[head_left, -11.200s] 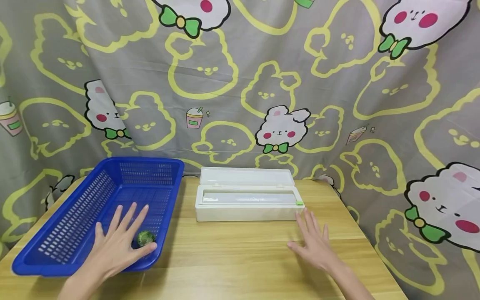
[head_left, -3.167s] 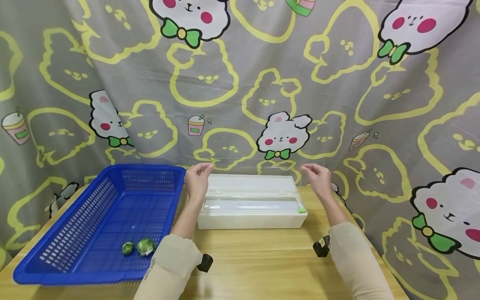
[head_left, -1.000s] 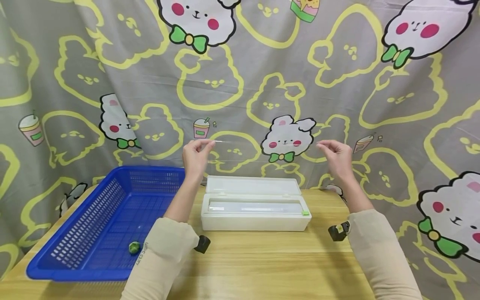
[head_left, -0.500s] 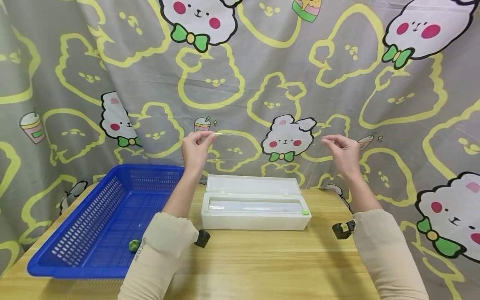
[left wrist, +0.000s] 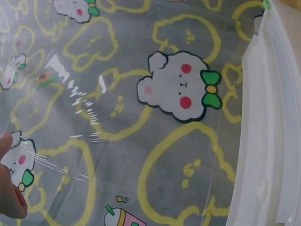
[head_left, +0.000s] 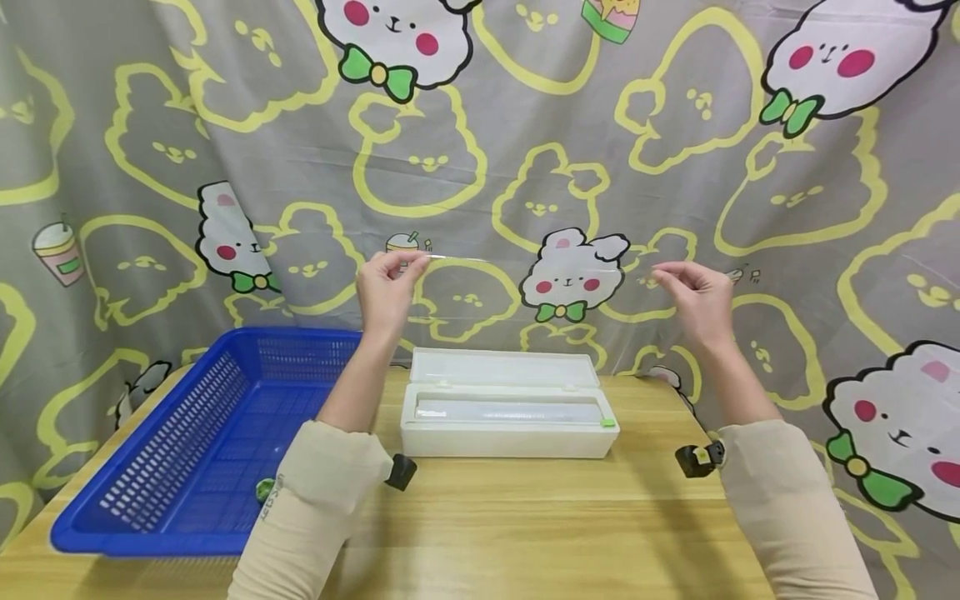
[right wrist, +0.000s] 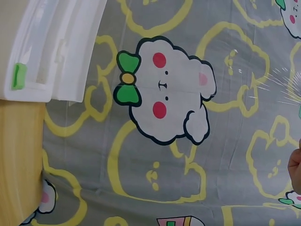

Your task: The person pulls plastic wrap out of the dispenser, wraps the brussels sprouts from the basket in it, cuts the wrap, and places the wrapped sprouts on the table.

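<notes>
A thin, clear sheet of cling film (head_left: 465, 259) is stretched in the air between my hands, its glints showing in the left wrist view. My left hand (head_left: 388, 292) pinches its left corner between thumb and fingertips. At the right, my right hand (head_left: 697, 300) pinches the other corner. Below stands a white cling film dispenser box (head_left: 510, 442) with its lid (head_left: 502, 367) raised and a film roll (head_left: 510, 412) inside. A green slider (head_left: 607, 422) sits at the box's right end. Whether the film still joins the roll is hard to tell.
A blue plastic basket (head_left: 172, 433) stands on the left of the wooden table (head_left: 540, 533). In it, a green Brussels sprout (head_left: 264, 489) shows, partly covered by my left sleeve (head_left: 307, 492). Behind the table hangs a grey patterned curtain (head_left: 480, 192).
At first both hands were spread with nothing in them, over the basket and beside the box. Later they pinch the film, then rise and move farther apart, drawing it up.
</notes>
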`<action>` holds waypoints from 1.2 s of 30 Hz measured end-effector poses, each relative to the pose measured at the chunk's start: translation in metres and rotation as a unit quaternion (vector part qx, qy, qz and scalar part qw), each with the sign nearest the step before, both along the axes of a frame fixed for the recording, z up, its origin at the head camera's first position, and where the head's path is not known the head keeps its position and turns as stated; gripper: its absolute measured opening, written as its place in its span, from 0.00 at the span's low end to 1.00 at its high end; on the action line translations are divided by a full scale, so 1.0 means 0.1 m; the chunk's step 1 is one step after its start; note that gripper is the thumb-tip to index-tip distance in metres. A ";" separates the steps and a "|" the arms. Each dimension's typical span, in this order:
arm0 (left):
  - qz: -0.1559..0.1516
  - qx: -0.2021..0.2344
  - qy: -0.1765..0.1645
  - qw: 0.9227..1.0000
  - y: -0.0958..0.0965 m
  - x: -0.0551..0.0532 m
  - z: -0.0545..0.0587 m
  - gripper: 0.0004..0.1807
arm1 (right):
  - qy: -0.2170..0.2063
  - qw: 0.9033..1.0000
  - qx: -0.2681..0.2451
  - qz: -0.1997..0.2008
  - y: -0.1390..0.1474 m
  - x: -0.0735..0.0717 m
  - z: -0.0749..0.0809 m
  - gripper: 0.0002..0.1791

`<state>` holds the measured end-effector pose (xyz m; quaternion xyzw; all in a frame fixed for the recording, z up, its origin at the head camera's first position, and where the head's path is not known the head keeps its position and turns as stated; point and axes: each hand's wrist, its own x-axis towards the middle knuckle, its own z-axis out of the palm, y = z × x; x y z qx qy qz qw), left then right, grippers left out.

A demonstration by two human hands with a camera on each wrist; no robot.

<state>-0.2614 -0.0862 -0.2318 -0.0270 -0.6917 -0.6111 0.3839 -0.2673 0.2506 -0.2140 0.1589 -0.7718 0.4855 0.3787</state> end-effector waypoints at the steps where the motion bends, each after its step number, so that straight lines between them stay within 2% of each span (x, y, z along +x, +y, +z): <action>1: 0.001 0.000 0.001 1.000 0.00 0.01 0.01 0.07 | 0.001 1.000 0.002 0.000 0.00 0.01 0.01 0.05; 7: -0.008 0.003 0.009 1.000 0.00 0.05 0.08 0.09 | 0.014 1.000 0.014 -0.001 0.02 0.06 0.07 0.02; 17: -0.012 -0.002 0.031 0.999 -0.01 0.09 0.16 0.07 | 0.026 1.000 0.007 0.014 0.06 0.10 0.16 0.13; 25: -0.027 -0.004 0.046 0.999 -0.03 0.17 0.23 0.07 | 0.026 1.000 0.005 0.012 0.03 0.19 0.23 0.12; 30: -0.042 -0.040 0.052 0.997 -0.06 0.31 0.19 0.08 | 0.023 1.000 0.010 0.003 0.05 0.31 0.19 0.08; 32: -0.048 -0.062 0.051 0.996 -0.09 0.40 0.15 0.08 | 0.019 1.000 0.011 -0.002 0.08 0.35 0.13 0.05; 36: -0.050 -0.123 0.055 0.990 -0.16 0.63 0.06 0.07 | 0.005 1.000 0.011 0.002 0.20 0.47 -0.02 0.06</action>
